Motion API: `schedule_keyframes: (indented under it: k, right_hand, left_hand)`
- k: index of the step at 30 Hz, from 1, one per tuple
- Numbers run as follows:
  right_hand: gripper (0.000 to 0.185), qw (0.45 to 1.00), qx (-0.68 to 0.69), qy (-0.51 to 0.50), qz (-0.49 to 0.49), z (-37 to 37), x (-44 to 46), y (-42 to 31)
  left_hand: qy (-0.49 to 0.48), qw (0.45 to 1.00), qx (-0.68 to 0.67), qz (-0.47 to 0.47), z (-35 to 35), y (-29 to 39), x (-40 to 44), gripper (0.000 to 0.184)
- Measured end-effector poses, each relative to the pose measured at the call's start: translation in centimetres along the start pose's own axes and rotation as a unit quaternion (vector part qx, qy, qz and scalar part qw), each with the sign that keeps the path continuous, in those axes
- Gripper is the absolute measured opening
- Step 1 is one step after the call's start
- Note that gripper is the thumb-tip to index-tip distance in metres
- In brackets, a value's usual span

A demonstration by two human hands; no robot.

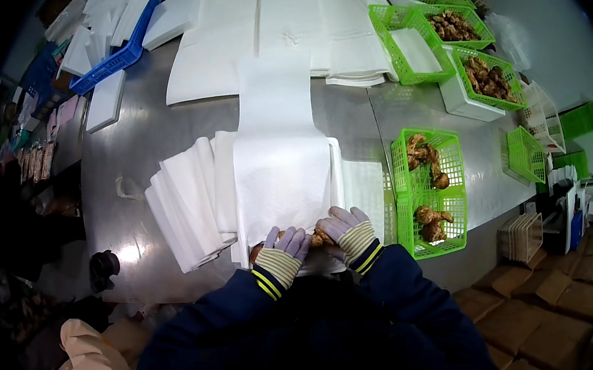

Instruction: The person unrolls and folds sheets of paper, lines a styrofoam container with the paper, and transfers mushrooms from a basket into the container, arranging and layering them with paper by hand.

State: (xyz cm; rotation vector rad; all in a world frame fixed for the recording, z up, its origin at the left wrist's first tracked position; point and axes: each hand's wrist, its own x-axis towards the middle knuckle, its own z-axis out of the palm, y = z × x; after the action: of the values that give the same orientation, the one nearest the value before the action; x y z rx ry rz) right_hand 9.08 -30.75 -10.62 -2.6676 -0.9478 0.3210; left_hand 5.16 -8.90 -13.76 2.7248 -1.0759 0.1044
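A long white paper sheet (pixel 281 162) runs down over a white box (pixel 336 178) in front of me. Several brown mushrooms lie in a row at the box's near edge. My left hand (pixel 287 247), in a pale glove, is closed over this row, and one brown mushroom (pixel 255 254) shows beside its fingers. Curled around the right end, my right hand (pixel 344 230) grips another brown mushroom (pixel 320 239). The palms and part of the row are hidden by my fingers.
Folded white sheets (pixel 192 196) fan out at left. A green basket (pixel 457 232) with a few mushrooms stands at right. Farther back are a green basket of mushrooms (pixel 516 88), stacked paper (pixel 214 41) and a blue crate (pixel 119 64). Dark camera-like object (pixel 104 264) at the near left edge.
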Motion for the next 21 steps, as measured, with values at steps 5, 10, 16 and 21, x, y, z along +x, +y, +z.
schedule_keyframes:
  k: [5, 10, 16, 21]
  right_hand:
    - [0.064, 0.972, 0.156, 0.126, 0.121, -3.3, 4.2, 2.9]
    - [0.073, 0.894, 0.178, 0.066, 0.406, -3.2, 14.8, 9.4]
    - [0.071, 0.842, 0.418, 0.115, 0.321, -2.6, 14.3, 8.7]
    - [0.043, 0.871, 0.370, 0.233, 0.223, 3.2, 9.3, 5.9]
  left_hand:
    - [0.004, 0.999, -0.038, -0.002, -0.3, 0.1, -0.2, 0.047]
    - [0.024, 0.997, -0.067, -0.021, 0.4, 0.1, -0.2, 0.051]
    - [0.093, 0.966, -0.199, -0.137, -4.9, -3.4, -0.5, 0.061]
    - [0.226, 0.893, -0.270, -0.278, -0.3, -8.3, -3.3, 0.085]
